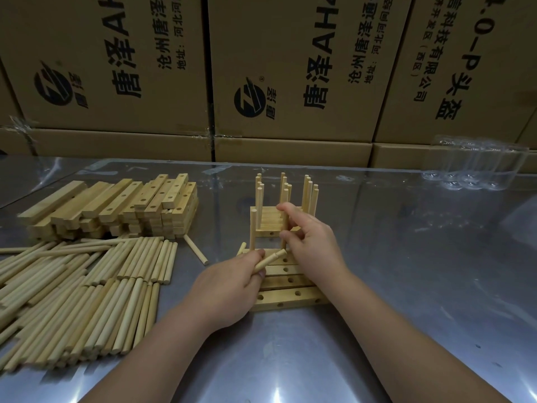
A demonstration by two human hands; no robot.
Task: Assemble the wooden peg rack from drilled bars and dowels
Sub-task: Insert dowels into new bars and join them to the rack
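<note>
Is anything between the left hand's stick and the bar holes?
Nothing visible. The dowel in the left hand hovers right over the drilled bars; the right hand, gripping an upright peg, sits beside its tip.

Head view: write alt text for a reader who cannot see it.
A person's right hand grips an upright dowel on a half-built wooden peg rack while the left hand holds a loose dowel. Stacked drilled bars and spare dowels lie at left.

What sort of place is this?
Probably a small factory or warehouse workbench: printed cardboard cartons stacked behind, and bulk piles of dowels and drilled bars on a film-covered table.
</note>
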